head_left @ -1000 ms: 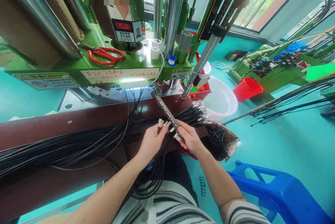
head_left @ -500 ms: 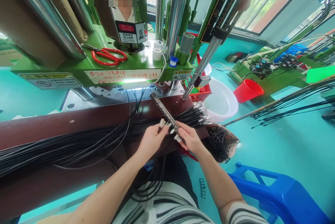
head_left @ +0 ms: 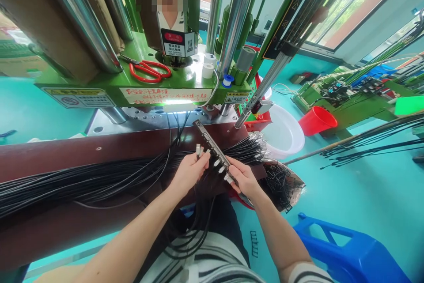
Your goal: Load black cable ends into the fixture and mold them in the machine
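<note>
My right hand (head_left: 244, 179) grips the lower end of a long metal bar (head_left: 210, 141), which slants up and away to the left. Several silvery cable connectors (head_left: 217, 162) stick out along the bar's left side near that hand. Just left of the bar, my left hand (head_left: 189, 171) is closed on cable connectors (head_left: 198, 150) with metal plugs; how many it holds I cannot tell. From beneath the hands, black cables (head_left: 209, 219) loop down over my lap. A thick bundle of black cables (head_left: 99, 181) lies on the brown table (head_left: 59, 155) behind my left hand.
A green press (head_left: 109, 81) stands ahead, with red-handled scissors (head_left: 150, 72) and a hot-surface sign (head_left: 178, 43) on it. Right of the table are a white tub (head_left: 293, 144), a red bucket (head_left: 318, 122), a sack of black scraps (head_left: 296, 190) and a blue stool (head_left: 364, 247).
My left hand has drawn back from the bar, leaving a gap, with connectors in its fingers. The right hand keeps hold of the bar. The whole view has shifted slightly.
</note>
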Demonstrator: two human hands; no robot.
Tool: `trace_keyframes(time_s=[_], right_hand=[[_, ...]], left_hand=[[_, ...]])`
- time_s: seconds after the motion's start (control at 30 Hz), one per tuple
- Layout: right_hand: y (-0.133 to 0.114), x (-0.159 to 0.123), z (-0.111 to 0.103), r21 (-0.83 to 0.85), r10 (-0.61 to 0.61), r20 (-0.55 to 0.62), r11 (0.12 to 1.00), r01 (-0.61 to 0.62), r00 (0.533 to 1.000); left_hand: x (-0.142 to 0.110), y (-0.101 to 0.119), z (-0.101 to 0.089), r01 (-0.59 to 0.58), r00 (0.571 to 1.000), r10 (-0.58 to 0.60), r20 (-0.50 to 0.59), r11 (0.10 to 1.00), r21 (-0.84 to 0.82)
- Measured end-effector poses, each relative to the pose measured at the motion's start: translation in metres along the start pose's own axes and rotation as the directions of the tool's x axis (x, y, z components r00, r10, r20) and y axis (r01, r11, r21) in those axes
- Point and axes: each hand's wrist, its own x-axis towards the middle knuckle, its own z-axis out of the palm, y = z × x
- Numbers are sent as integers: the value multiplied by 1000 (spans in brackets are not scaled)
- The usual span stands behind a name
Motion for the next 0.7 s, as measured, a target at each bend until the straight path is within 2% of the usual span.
trace_keyframes(time_s=[0.1, 0.23, 0.4, 0.5, 0.6, 0.7], right_hand=[[0, 0, -2, 1, -1, 29, 1000, 0, 1000], [-3, 0, -1, -38, -8, 65, 999, 10, 998], [-6, -2, 2, -172, -32, 81, 984, 45, 996], [-5, -2, 3, -190, -28, 75, 981, 42, 997], [-4, -2, 2, -95, -14, 42, 995, 18, 999], [-3, -2, 0, -17, -18, -10, 1000, 17, 1000]], left_hand=[[0, 0, 0, 102, 991, -100, 90, 995, -15], [0, -2, -2, 144, 982, -138, 126, 989, -39], [2, -3, -3, 156, 984, -150, 91, 986, -56], [2, -2, -3, 73, 995, -73, 61, 997, 6], [-2, 4, -7, -87, 996, 85, 37, 994, 65], [-8, 12, -14, -217, 967, 220, -126, 975, 41]])
